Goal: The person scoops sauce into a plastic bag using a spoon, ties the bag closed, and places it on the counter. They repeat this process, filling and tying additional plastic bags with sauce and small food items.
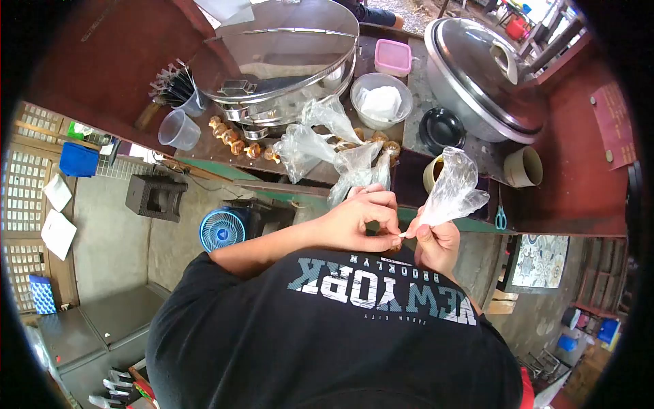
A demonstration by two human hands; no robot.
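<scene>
A clear plastic bag (455, 187) puffs upward from my right hand (439, 247), whose fingers are closed round its gathered neck. My left hand (364, 219) pinches at a thin whitish strand or twist at that neck, close to my chest. Just beneath the fingertips a bit of brown shows, mostly hidden. Beyond my left hand, several crumpled clear bags (306, 151) lie at the counter edge. A row of small knotted bags with brown contents (237, 147) runs along the same edge.
A large round glass-topped steel container (286, 41) and a big lidded pot (477, 75) stand behind. Between them are a white-filled tub (381, 102), a pink-lidded box (393, 57) and a black bowl (441, 129). Blue scissors (501, 217) hang right; a blue fan (223, 229) stands left.
</scene>
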